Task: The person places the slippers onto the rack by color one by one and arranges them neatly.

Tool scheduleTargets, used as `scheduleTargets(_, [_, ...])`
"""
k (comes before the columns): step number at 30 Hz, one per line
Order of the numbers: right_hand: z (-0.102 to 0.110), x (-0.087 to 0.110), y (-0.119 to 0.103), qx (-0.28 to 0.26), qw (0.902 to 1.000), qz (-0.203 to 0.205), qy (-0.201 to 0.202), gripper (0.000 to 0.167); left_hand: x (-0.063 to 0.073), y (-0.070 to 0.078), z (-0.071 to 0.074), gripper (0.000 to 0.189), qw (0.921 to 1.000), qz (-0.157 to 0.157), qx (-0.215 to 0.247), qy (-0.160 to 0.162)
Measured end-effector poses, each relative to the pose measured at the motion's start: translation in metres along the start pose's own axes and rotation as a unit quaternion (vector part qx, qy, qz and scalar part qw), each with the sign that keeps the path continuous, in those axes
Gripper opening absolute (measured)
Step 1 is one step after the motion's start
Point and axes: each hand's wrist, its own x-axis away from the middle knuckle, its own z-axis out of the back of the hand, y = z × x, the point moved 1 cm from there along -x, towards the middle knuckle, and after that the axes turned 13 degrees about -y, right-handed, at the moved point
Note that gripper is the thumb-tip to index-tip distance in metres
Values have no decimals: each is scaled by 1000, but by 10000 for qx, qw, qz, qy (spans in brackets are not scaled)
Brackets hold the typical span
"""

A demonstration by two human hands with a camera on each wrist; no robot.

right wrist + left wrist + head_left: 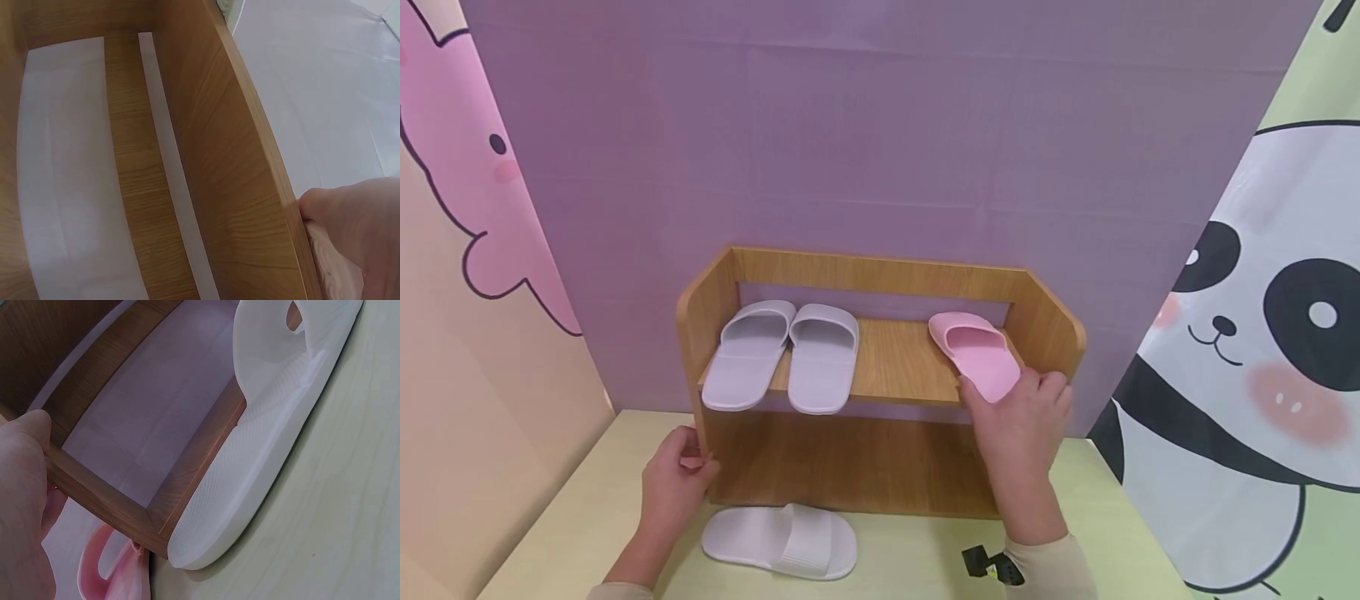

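A wooden shoe rack (850,462) stands on the table. My left hand (673,479) pinches the front edge of its left side panel. On the right of the upper shelf, my right hand (1022,425) grips the toe end of a pink slipper (973,354); the thumb lies by the shelf's front edge. Two white slippers, one (748,358) beside the other (823,358), rest at the shelf's left with toe ends forward. Another white slipper (225,481) lies sideways before the rack. Another pink slipper (109,569) shows partly beyond the left panel in the left wrist view.
The pale table (587,508) extends on both sides and in front of the rack. A purple cloth backdrop (880,150) hangs behind it. A panda-print panel (1262,375) borders the right side, and a pink cartoon panel (467,192) the left.
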Motion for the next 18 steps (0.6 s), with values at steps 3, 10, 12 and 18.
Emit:
scheduleTargets(3, [0,-1,-2,33,9999,-121,3,83,0,-1,0,33,10000,-5,-7,18])
scheduleTargets(10, [-1,-2,-2,330,9992,-203,-47,87,-1,-2,-1,34,10000,-78,1,37])
scheduleTargets(12, [0,0,-1,389,9991,-138,-122,88,0,-2,0,33,10000,-61,5,45])
scheduleTargets(18, [13,8,0,240,9974,183,-651,85,0,-2,1,32,10000,5,-23,-7])
